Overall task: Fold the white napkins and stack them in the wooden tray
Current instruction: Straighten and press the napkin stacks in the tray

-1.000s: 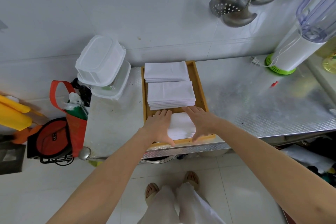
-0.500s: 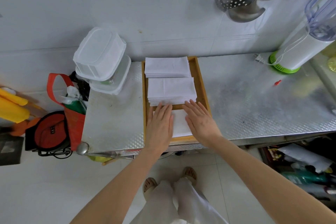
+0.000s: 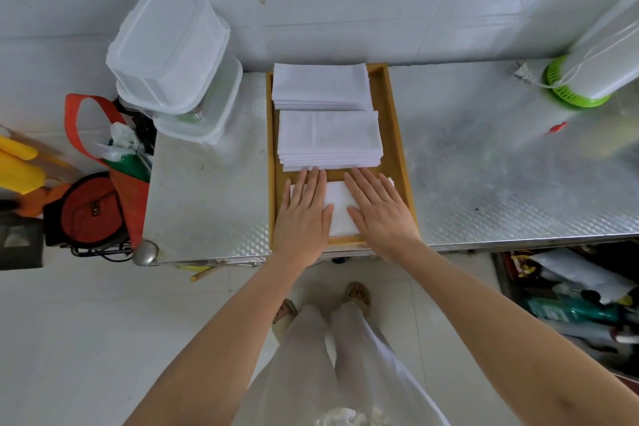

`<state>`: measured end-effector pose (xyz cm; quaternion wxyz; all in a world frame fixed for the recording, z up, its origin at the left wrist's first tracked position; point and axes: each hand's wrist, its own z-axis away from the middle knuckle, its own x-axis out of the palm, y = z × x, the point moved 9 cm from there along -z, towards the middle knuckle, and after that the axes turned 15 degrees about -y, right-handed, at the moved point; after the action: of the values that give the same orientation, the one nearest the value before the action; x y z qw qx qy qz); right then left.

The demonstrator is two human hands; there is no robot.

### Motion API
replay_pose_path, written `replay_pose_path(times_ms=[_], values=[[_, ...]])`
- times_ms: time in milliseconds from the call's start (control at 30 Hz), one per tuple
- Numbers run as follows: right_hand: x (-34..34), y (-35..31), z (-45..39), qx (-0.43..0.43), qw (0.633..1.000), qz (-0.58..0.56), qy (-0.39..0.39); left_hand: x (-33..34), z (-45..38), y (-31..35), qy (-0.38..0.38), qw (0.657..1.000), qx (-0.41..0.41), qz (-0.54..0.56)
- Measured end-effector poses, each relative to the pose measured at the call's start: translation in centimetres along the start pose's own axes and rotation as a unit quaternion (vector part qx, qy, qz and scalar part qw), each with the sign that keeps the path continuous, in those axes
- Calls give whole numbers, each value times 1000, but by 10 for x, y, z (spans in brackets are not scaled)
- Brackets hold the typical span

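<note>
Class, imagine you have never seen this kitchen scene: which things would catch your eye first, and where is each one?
First, the left hand and right hand lie flat on a white napkin at the near end of the wooden tray. Beyond them, two neat stacks of folded napkins fill the tray's middle and far end. To the left, clear plastic containers are piled at the metal counter's back corner.

Bright, even light; soft shadows; fisheye bending and blur at edges.

Both hands flat, left hand (image 3: 304,218), right hand (image 3: 380,214), on napkin (image 3: 340,207), wooden tray (image 3: 394,135)
</note>
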<state>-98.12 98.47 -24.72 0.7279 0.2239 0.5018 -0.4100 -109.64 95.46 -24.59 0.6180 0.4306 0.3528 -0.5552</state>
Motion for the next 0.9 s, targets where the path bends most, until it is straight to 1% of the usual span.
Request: replay_pose_path(times_ms=[100, 300, 400, 433, 467, 500, 567, 600, 633, 667, 700, 733, 767, 800, 833, 867, 900], values=[[6, 4, -1, 4, 1000, 5, -3, 4, -3, 1, -16, 999, 19, 21], [11, 6, -1, -9, 1000, 3, -14, 12, -4, -1, -40, 999, 15, 2], [8, 8, 7, -26, 999, -32, -2, 6, -1, -2, -38, 999, 15, -9], [2, 9, 12, -35, 997, -70, 10, -4, 5, -3, -17, 1000, 17, 2], [-8, 11, 17, -46, 991, -118, 32, -18, 14, -2, 22, 999, 29, 22], [-24, 14, 23, -60, 983, -159, 71, -35, 23, -3, 75, 995, 50, 49], [-63, 22, 33, -76, 958, -215, 175, -66, 36, -10, 168, 975, 76, 122], [-80, 30, 31, -62, 943, -256, 203, -80, 36, -17, 192, 964, 67, 169], [-91, 40, 23, -27, 929, -309, 200, -87, 30, -27, 192, 952, 40, 234], [-94, 53, 9, 26, 915, -364, 173, -92, 22, -36, 181, 934, 6, 309], [-93, 65, -5, 86, 896, -415, 134, -93, 10, -46, 162, 907, -30, 388], [-89, 75, -18, 142, 876, -452, 93, -93, -1, -54, 141, 873, -63, 462], [-85, 82, -28, 185, 860, -472, 51, -92, -11, -61, 117, 840, -96, 522], [-81, 84, -37, 216, 846, -488, 5, -89, -21, -66, 89, 814, -125, 559], [-78, 84, -42, 239, 830, -503, -39, -87, -30, -69, 61, 803, -142, 575], [-75, 82, -44, 254, 816, -513, -76, -87, -38, -71, 37, 809, -147, 569], [-73, 80, -48, 258, 810, -517, -101, -88, -46, -73, 15, 822, -143, 551]])
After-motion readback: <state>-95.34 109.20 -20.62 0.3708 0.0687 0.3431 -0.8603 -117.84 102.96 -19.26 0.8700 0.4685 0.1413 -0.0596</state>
